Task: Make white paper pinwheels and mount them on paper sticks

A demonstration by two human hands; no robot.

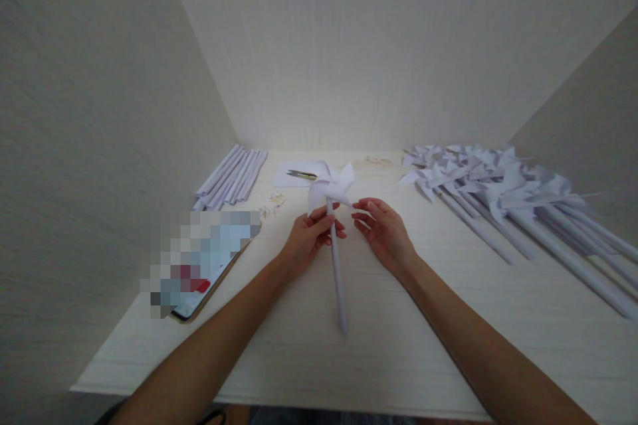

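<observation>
A white paper pinwheel (337, 272) is held up over the middle of the table, its folded blades at the far end and its rolled stick pointing back toward me. My left hand (314, 236) grips the stick just below the blades, thumb on top. On the other side, my right hand (381, 229) has its fingers apart, with the fingertips close to the tip of the right lower blade. Whether they touch that blade I cannot tell. Behind the blades lie scissors (302, 174) on white paper sheets (284, 176), partly covered by the pinwheel.
Several finished pinwheels (503, 189) are piled on the right. Rolled paper sticks (232, 176) lie at the back left, with a phone (209, 272) in front of them. Small pale bits (276, 198) and another small heap (377, 161) lie farther back. Walls enclose the table (399, 345).
</observation>
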